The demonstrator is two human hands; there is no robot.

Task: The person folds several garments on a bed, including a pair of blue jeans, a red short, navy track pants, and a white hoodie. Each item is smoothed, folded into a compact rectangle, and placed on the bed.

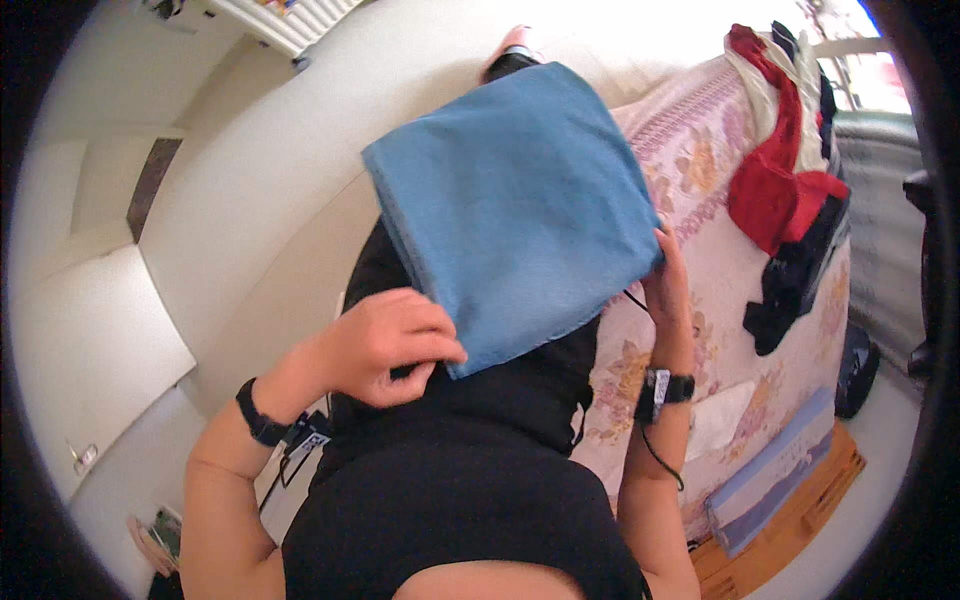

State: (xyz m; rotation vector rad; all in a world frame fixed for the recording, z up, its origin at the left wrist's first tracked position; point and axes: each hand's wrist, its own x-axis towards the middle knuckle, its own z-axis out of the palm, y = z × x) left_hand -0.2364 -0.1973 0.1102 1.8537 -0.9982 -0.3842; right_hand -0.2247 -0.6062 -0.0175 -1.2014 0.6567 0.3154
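A folded blue cloth (517,217) lies over my lap, its layered edge showing on the left side. My right hand (666,281) holds the cloth's right edge, with the thumb on top and the other fingers hidden beneath. At the near left corner is my left hand (394,345), curled and slightly blurred. Its fingertips overlap that corner, but whether they pinch the fabric is unclear. Both wrists wear black straps with small devices.
To my right, a floral bedspread (720,262) bears a red garment (772,187) and dark clothing (795,292). A flat blue-and-white package (772,472) lies at a wooden surface (810,517). A white rack (300,22) stands far left.
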